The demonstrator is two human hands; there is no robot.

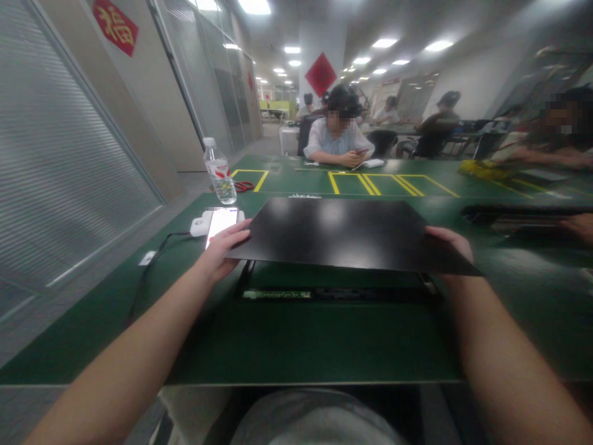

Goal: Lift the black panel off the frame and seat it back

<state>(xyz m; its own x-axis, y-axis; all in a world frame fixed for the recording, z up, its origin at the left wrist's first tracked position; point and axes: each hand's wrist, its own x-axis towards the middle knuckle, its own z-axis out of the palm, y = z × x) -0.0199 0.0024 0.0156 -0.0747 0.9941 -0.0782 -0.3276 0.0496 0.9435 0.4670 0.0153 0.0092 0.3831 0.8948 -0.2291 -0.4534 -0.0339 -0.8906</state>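
Both my hands hold a thin, flat black panel [333, 238] by its two short sides, raised above the green table. My left hand [222, 250] grips the left edge, thumb side up. At the right edge, my right hand [451, 247] is wrapped round it, its fingers partly hidden by the panel. Below the panel lies a black frame [370, 295], with a strip of green circuit board [277, 294] along its near side. The panel hides most of the frame.
Left of the panel, a lit phone [223, 224] rests on a white power strip [199, 226] with a black cable. Behind stand a water bottle [219, 173] and red-handled scissors [244, 185]. A person [340, 133] sits across the green table [315, 352]; another person's hand [581, 227] is at right.
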